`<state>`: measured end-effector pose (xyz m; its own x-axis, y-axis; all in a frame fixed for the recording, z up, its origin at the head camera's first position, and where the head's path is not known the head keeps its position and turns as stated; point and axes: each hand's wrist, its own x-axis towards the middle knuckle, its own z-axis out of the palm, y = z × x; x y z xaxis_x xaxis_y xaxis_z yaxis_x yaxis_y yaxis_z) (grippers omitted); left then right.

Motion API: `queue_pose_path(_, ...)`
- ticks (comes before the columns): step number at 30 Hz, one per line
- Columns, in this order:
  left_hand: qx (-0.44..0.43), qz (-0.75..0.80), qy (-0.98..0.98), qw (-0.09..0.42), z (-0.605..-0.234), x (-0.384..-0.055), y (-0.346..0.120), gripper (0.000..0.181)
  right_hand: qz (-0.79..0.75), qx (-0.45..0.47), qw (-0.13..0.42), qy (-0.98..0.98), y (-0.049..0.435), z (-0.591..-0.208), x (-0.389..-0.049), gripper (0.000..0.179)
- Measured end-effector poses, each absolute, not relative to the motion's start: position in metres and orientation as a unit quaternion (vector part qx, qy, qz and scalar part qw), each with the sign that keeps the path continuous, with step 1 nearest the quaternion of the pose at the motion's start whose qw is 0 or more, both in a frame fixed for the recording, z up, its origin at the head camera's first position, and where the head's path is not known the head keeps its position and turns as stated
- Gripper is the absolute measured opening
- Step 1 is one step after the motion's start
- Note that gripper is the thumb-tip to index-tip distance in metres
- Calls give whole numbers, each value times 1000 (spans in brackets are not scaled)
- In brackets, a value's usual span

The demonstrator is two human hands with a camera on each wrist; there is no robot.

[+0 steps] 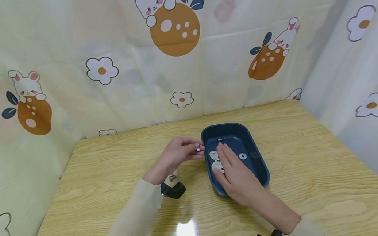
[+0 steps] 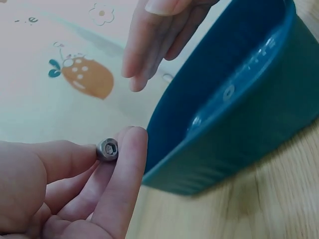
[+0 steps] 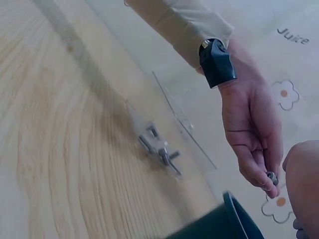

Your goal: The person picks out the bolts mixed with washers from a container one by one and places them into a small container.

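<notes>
A socket-head screw [image 2: 107, 150] is pinched between thumb and fingers of my left hand [image 1: 182, 150], its hex recess turned to the left wrist camera. That hand is at the left rim of a dark blue plastic tray [image 1: 259, 160]. Above the tray's near half, my right hand [image 1: 237, 175] has its fingers straight and close together, with nothing seen in it. Beside its fingertips, pale flat washers [image 1: 214, 155] lie in the tray, partly hidden by the hand. Another washer [image 1: 242, 156] lies to the right, and a small screw [image 1: 221, 140] lies toward the far end.
Under my left wrist, a clear plastic holder [image 3: 192, 139] with several metal screws [image 3: 162, 149] stands on the wooden table [image 1: 107, 167]. A printed curtain [image 1: 134, 89] hangs behind the table's far edge. Each wrist wears a black strap device [image 1: 173, 190].
</notes>
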<state>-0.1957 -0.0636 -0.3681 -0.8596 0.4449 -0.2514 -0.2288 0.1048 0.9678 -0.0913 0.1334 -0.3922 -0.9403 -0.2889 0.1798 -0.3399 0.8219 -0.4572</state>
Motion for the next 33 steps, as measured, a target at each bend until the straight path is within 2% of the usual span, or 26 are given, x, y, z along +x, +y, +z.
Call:
queue_pose_path(10,56,673,698,237,-368,-182,-99,29,255,196,59,-945,108,-396,-88,66)
queue_pose_path(26,25,636,744,204,-376,-167,-135,27,232,246,20,-941,67,-403,-81,66)
queue_pose_path(33,20,629,749,207,-383,-163,-146,29,219,252,0,-943,50,-410,-79,68)
